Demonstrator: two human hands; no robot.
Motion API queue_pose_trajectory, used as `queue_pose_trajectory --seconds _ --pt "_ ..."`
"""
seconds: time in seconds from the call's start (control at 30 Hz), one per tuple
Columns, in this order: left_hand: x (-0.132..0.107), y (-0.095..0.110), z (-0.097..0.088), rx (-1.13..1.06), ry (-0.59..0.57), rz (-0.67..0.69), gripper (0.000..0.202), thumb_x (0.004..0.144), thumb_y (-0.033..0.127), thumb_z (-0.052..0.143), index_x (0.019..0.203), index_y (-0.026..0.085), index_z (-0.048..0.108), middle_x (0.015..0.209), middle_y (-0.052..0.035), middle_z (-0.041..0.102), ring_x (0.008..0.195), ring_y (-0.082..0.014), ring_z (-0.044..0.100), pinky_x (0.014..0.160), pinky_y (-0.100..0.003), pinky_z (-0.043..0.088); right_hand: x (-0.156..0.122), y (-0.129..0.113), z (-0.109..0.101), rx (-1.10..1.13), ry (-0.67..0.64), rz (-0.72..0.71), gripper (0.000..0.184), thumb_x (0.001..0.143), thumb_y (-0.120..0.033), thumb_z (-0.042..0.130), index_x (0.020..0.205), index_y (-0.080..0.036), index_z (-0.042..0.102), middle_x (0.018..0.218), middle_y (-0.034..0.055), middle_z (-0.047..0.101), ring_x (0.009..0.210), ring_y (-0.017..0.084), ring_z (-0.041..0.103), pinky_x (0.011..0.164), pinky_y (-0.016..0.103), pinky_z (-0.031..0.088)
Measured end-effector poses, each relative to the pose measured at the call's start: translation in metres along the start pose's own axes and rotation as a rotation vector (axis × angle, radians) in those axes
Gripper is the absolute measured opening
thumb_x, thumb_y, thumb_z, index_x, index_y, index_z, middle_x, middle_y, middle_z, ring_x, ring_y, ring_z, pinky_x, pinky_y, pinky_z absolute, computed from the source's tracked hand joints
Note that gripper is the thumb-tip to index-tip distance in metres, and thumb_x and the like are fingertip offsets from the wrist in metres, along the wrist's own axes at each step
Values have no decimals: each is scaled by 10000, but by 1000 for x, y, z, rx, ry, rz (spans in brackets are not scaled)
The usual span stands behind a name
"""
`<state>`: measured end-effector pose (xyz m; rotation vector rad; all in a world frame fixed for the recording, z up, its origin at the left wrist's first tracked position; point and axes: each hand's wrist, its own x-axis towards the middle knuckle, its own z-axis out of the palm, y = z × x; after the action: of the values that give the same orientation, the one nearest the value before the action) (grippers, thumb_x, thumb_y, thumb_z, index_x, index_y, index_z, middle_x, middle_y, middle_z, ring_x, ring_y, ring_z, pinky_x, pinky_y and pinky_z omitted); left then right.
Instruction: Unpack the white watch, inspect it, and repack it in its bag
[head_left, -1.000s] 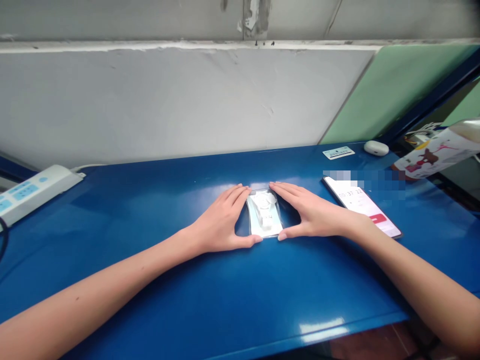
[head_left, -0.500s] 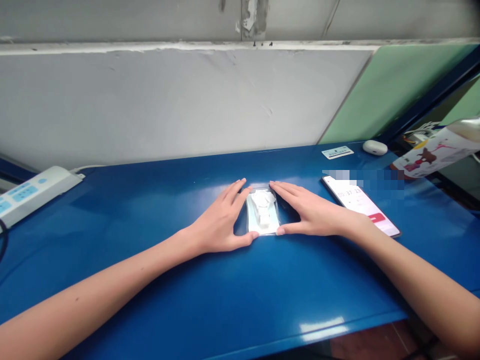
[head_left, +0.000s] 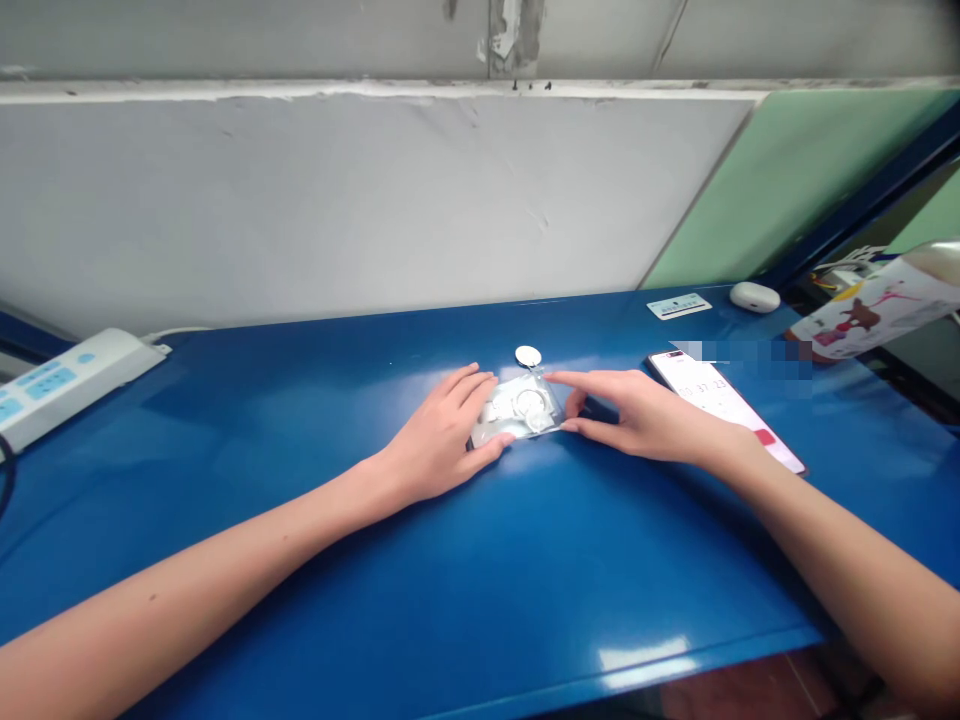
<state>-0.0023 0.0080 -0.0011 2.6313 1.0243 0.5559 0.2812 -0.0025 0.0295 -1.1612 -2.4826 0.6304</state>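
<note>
A clear plastic bag (head_left: 514, 405) lies sideways on the blue table, holding pale, rounded white parts whose kind I cannot make out. Just beyond its far edge rests a small white disc (head_left: 528, 356); a thin piece seems to run from it to the bag. My left hand (head_left: 450, 430) lies over the bag's left end, fingers stretched along the far side and thumb at the near edge. At the right end, my right hand (head_left: 611, 408) holds the bag's edge between forefinger and thumb, the other fingers curled.
A phone (head_left: 724, 405) showing a timer lies under and beside my right forearm. Behind it are a card (head_left: 679, 306) and a white earbud case (head_left: 754, 297). A labelled bottle (head_left: 874, 305) leans at the right. A power strip (head_left: 67, 385) sits at the left, before the wall.
The bag has turned from lengthwise to sideways. The white disc now lies beyond it. My left hand has moved onto the bag, and my right fingers have curled in at its right edge.
</note>
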Motion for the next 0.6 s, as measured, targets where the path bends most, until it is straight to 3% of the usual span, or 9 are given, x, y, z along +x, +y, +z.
queue_pose_trajectory --seconds 0.1,0.23,0.37,0.6 --pt "0 0 -1 -26 -24 20 581 939 457 581 1419 158 447 1450 -172 522 1429 -358 369 1137 -570 370 -1 0 -2 -62 44 -22 572 898 -449 633 1414 -229 520 1183 109 687 1089 283 649 938 430 538" --pt "0 0 -2 -30 -35 32 591 928 473 606 1410 161 465 1437 -160 538 1429 -353 369 1146 -552 357 -2 3 -1 -190 43 -43 751 840 -566 668 1471 -212 465 1539 177 424 1410 381 397 1108 555 406" --pt "0 0 -2 -30 -47 17 598 920 492 616 1416 197 460 1439 -136 544 1427 -355 372 1140 -554 361 -3 5 -1 -187 -39 27 815 847 -615 632 1519 -216 400 1604 172 329 1463 390 317 1131 579 371" --pt "0 1 0 34 -7 -28 782 857 587 654 1368 19 487 1444 -263 499 1424 -399 356 1148 -555 356 -6 11 -8 -156 -67 98 821 816 -634 653 1507 -250 434 1602 145 343 1429 408 372 1121 582 389"
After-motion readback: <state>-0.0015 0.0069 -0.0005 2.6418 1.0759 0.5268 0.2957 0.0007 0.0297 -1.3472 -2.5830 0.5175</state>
